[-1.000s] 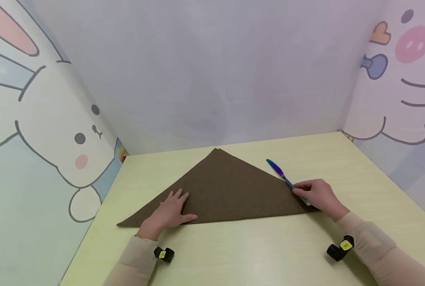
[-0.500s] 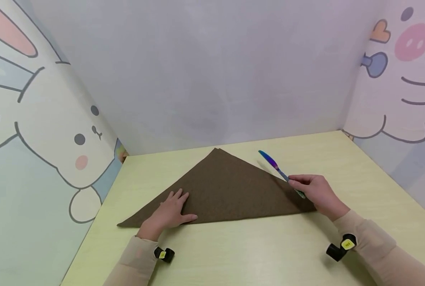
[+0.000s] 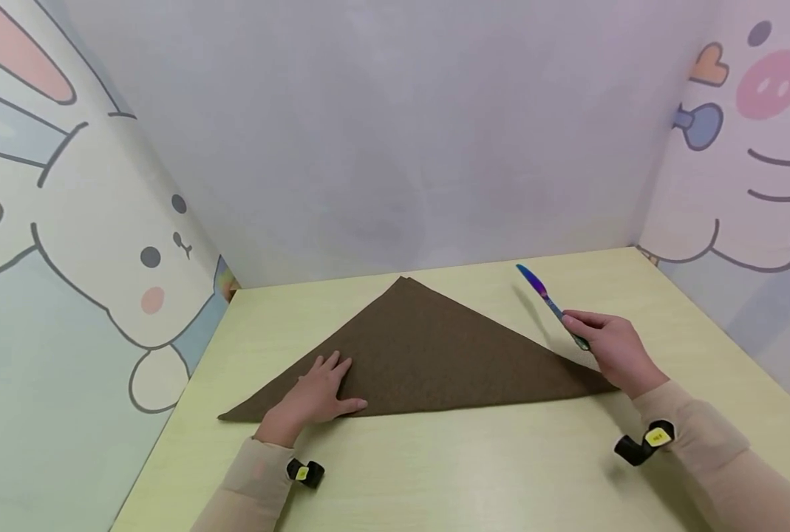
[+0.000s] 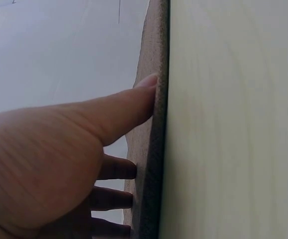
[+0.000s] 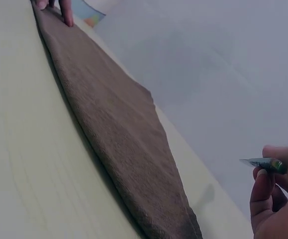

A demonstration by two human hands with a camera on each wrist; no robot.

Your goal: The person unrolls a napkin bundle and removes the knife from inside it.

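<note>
A brown cloth (image 3: 428,347), folded into a triangle, lies on the table with its peak away from me and its fold along the near side. My left hand (image 3: 315,391) rests flat on its left part, fingers spread; in the left wrist view the thumb (image 4: 129,107) lies at the folded edge. My right hand (image 3: 614,351) pinches a table knife (image 3: 554,307) by its patterned handle, above the table just beyond the cloth's right corner. The knife's shiny blue-purple blade points away and to the left. In the right wrist view its handle end (image 5: 275,165) sticks out between thumb and fingers.
The pale wooden table (image 3: 461,473) ends at a plain light back wall (image 3: 395,148). Side panels with a cartoon rabbit (image 3: 122,244) and a pig (image 3: 754,148) stand left and right. Small black cameras sit on both wrists.
My right hand has raised the knife off the cloth's right side and carried it right and away, past the cloth's slanted edge. The left hand and the cloth have stayed put.
</note>
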